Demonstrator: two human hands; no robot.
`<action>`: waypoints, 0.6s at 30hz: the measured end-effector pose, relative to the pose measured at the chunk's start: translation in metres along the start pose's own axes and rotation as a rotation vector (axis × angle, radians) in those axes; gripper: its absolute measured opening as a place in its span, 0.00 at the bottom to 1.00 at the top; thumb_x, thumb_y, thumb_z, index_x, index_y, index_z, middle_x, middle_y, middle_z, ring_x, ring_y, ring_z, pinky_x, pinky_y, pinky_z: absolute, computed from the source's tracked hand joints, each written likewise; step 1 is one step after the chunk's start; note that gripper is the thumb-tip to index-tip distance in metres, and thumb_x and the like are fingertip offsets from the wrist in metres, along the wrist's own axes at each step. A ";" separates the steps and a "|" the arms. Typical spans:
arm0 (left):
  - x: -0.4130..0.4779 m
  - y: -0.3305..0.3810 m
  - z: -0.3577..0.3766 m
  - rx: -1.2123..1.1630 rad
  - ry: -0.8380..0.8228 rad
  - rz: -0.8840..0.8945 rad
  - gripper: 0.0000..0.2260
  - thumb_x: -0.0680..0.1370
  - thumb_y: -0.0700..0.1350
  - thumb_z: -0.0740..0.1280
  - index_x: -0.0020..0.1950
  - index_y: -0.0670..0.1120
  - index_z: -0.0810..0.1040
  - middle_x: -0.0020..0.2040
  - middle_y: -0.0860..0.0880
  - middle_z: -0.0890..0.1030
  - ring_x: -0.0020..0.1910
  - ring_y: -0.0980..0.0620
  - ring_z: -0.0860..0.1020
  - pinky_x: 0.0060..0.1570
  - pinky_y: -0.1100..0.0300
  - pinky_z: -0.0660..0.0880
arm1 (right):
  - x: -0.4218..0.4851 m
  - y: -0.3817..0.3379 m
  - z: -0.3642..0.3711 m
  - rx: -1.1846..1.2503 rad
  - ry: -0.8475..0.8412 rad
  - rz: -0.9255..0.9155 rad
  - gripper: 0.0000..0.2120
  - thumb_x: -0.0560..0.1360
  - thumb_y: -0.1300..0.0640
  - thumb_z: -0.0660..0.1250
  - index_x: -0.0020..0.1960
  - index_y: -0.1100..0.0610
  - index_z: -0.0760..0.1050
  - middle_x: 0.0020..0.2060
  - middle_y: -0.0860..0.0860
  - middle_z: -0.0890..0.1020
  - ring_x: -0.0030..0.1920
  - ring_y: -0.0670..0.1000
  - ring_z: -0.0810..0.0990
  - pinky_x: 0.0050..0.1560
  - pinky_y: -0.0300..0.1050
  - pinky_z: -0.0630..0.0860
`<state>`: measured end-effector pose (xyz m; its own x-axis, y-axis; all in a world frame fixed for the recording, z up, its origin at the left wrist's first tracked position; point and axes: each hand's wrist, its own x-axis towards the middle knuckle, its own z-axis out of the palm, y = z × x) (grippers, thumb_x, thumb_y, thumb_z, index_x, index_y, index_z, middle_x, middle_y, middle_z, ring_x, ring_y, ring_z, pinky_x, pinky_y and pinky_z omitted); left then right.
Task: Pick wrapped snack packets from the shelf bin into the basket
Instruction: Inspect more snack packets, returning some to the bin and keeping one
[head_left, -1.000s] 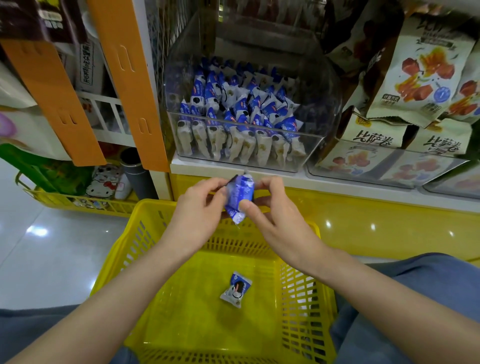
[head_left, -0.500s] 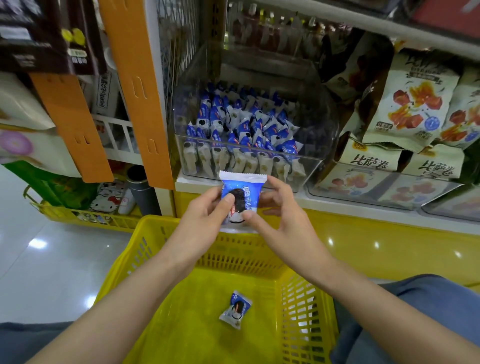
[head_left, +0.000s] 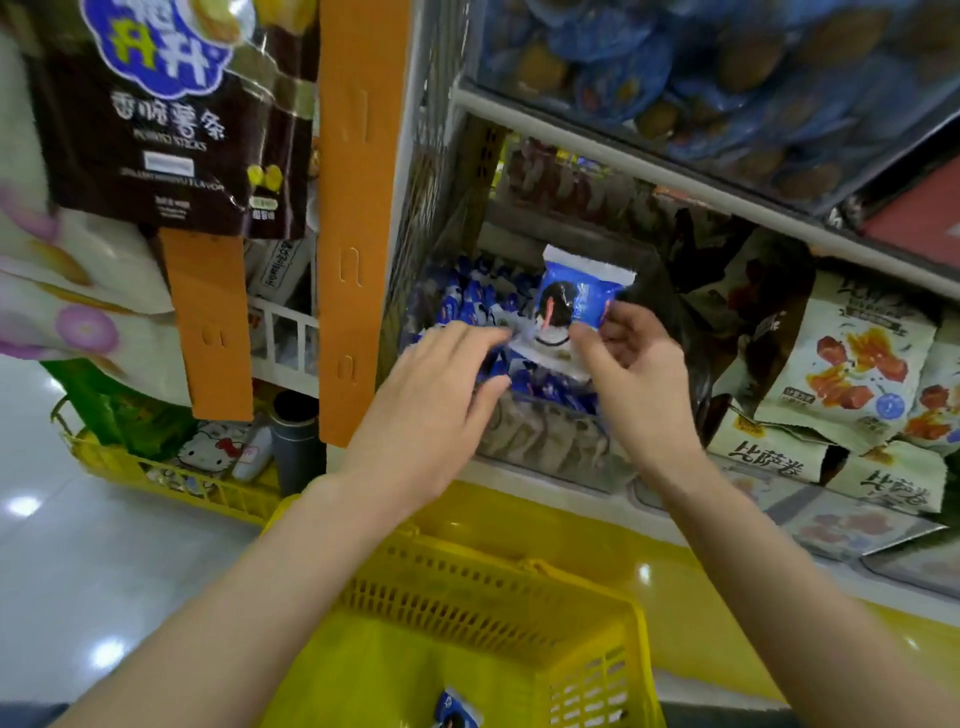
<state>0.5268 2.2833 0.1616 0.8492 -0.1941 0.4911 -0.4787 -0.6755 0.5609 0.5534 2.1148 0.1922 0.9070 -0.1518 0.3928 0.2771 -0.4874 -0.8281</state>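
Right fingers (head_left: 589, 349) pinching blue-and-white packet (head_left: 576, 299) — dark cookie pictured on front, left fingers (head_left: 460, 338) spread, holding nothing

shop: stocked snack shelves (head_left: 727, 197), yellow shopping basket (head_left: 483, 582)

Basket packet (head_left: 457, 714) cut by bottom edge, left hand (head_left: 434, 400) blurred, bin packets (head_left: 470, 304) partly hidden behind it.

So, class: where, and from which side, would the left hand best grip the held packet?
Probably the left edge of the packet, from the left: it is flat and faces the camera, and the right hand pinches only its lower right edge.
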 end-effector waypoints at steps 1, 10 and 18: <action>0.003 -0.005 0.000 0.076 -0.036 0.002 0.18 0.80 0.50 0.56 0.70 0.50 0.65 0.63 0.52 0.71 0.63 0.55 0.66 0.61 0.62 0.61 | 0.016 0.001 0.007 -0.061 0.004 -0.009 0.12 0.74 0.53 0.67 0.56 0.52 0.73 0.42 0.42 0.79 0.42 0.40 0.78 0.44 0.32 0.74; 0.001 -0.021 0.008 0.330 -0.141 0.009 0.18 0.80 0.52 0.52 0.63 0.48 0.73 0.56 0.51 0.78 0.59 0.50 0.72 0.65 0.56 0.60 | 0.083 0.007 0.040 -0.685 -0.405 0.110 0.08 0.74 0.54 0.67 0.47 0.60 0.76 0.37 0.53 0.78 0.41 0.52 0.78 0.38 0.43 0.74; 0.000 -0.026 0.008 0.296 -0.155 0.040 0.16 0.80 0.51 0.54 0.63 0.49 0.73 0.57 0.51 0.77 0.58 0.50 0.72 0.65 0.55 0.60 | 0.099 -0.005 0.070 -0.822 -0.540 0.166 0.16 0.73 0.56 0.68 0.57 0.65 0.78 0.53 0.61 0.81 0.53 0.59 0.80 0.54 0.56 0.78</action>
<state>0.5410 2.2949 0.1422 0.8659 -0.3146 0.3889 -0.4456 -0.8384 0.3139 0.6638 2.1622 0.2072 0.9935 0.0399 -0.1063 0.0132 -0.9703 -0.2415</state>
